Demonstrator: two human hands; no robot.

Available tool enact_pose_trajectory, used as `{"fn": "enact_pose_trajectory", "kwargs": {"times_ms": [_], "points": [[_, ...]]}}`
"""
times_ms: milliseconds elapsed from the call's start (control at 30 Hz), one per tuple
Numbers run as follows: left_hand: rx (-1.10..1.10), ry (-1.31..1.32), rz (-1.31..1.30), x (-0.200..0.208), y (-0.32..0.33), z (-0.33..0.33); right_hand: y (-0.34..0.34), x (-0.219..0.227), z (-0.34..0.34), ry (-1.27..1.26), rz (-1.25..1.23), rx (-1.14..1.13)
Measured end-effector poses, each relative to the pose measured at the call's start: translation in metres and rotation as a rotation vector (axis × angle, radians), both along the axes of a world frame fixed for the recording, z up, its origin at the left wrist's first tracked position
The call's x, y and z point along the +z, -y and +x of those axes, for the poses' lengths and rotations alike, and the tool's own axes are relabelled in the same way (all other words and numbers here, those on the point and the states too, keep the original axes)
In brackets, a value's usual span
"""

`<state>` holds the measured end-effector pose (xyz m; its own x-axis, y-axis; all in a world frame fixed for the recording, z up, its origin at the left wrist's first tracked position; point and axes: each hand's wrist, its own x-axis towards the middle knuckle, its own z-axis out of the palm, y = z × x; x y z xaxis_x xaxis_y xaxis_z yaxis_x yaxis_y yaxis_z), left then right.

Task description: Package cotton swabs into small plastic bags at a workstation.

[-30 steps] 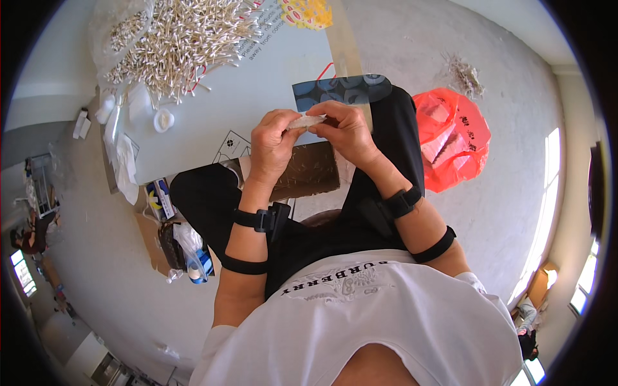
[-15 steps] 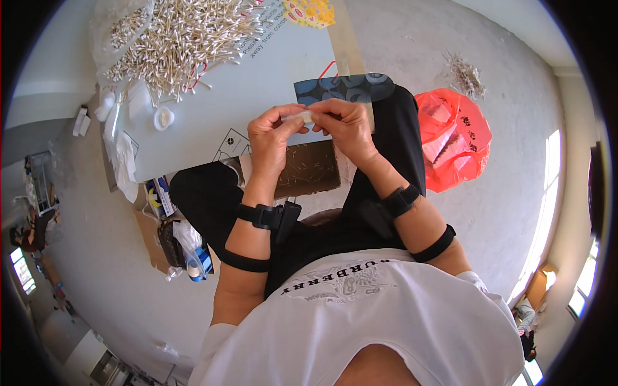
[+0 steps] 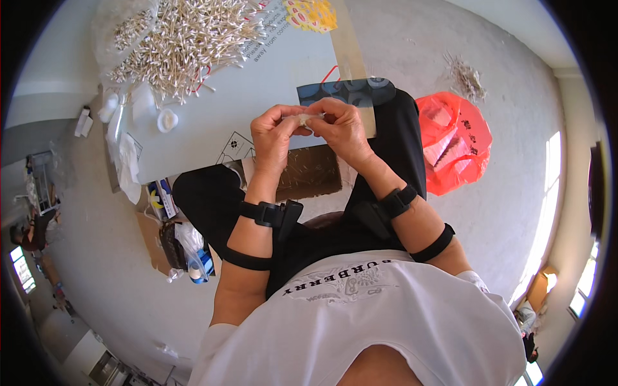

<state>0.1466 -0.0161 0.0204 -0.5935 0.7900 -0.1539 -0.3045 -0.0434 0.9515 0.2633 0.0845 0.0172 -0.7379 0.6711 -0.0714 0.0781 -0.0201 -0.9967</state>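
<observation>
Near the front edge of the pale grey tabletop [image 3: 215,109], my two hands meet at the fingertips. Pinched between them is a small, whitish, partly see-through packet [image 3: 304,119]; fingers cover much of it, and its contents cannot be made out. My left hand [image 3: 271,136] grips its left side with thumb and forefinger. From the right, my right hand [image 3: 344,132] holds the other side the same way. A big heap of cotton swabs [image 3: 183,48] lies at the far left of the table. Between heap and hands sits a small round white dish [image 3: 167,120].
Yellow printed labels [image 3: 312,14] lie at the far table edge, a dark blue patterned sheet [image 3: 314,92] beyond my hands. Below the table edge is a cardboard box [image 3: 315,172]. On the floor are a red plastic bag [image 3: 473,145], scattered swabs [image 3: 467,77] and a carton of supplies [image 3: 158,241].
The packet looks more crumpled between my fingertips, with my right fingers shifted slightly over it. Both hands stay in nearly the same place; the whole view has moved a little.
</observation>
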Motion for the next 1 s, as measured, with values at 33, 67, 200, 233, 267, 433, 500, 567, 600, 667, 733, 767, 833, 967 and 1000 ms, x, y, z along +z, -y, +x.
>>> {"fn": "enact_pose_trajectory", "kwargs": {"times_ms": [33, 67, 200, 233, 267, 433, 500, 567, 600, 667, 733, 767, 833, 967, 1000], "points": [[0.0, 0.036, -0.001, 0.001, 0.001, -0.001, 0.0, 0.0, -0.001, -0.007, 0.004, 0.001], [-0.001, 0.071, 0.0, 0.003, 0.002, -0.002, 0.0, 0.002, 0.001, 0.015, -0.015, 0.023], [-0.005, 0.027, -0.012, 0.0, 0.006, 0.001, 0.005, 0.008, 0.006, -0.008, 0.142, 0.056], [-0.006, 0.018, -0.002, 0.0, 0.007, 0.002, 0.005, 0.009, 0.005, -0.017, 0.152, 0.055], [0.011, 0.037, 0.002, 0.0, 0.007, 0.001, 0.005, 0.009, 0.004, -0.014, 0.18, 0.058], [0.224, 0.187, 0.161, -0.007, 0.02, -0.007, -0.004, 0.014, 0.0, -0.044, -0.109, -0.065], [0.307, 0.197, 0.123, -0.01, 0.026, -0.014, -0.022, 0.015, -0.005, -0.058, -0.234, -0.117], [0.366, 0.108, -0.136, -0.023, 0.031, -0.023, -0.041, 0.01, -0.02, -0.177, -0.121, -0.096], [0.343, 0.102, -0.153, -0.027, 0.032, -0.024, -0.051, 0.008, -0.03, -0.18, -0.121, -0.089], [0.281, 0.034, -0.172, -0.031, 0.032, -0.026, -0.075, 0.01, -0.056, -0.151, 0.123, -0.17], [0.196, -0.043, -0.199, -0.04, 0.035, -0.029, -0.103, 0.01, -0.094, -0.136, 0.199, -0.199], [0.205, -0.041, -0.201, -0.039, 0.031, -0.029, -0.121, 0.011, -0.113, -0.123, 0.281, -0.224], [0.094, -0.179, -0.305, -0.033, 0.021, -0.023, -0.164, 0.014, -0.146, -0.14, 0.522, -0.371], [0.05, -0.159, -0.257, -0.028, 0.026, -0.03, -0.191, 0.019, -0.192, -0.135, 0.285, -0.179], [0.07, -0.114, -0.26, -0.02, 0.027, -0.033, -0.188, 0.016, -0.194, -0.136, 0.273, -0.16]]}}
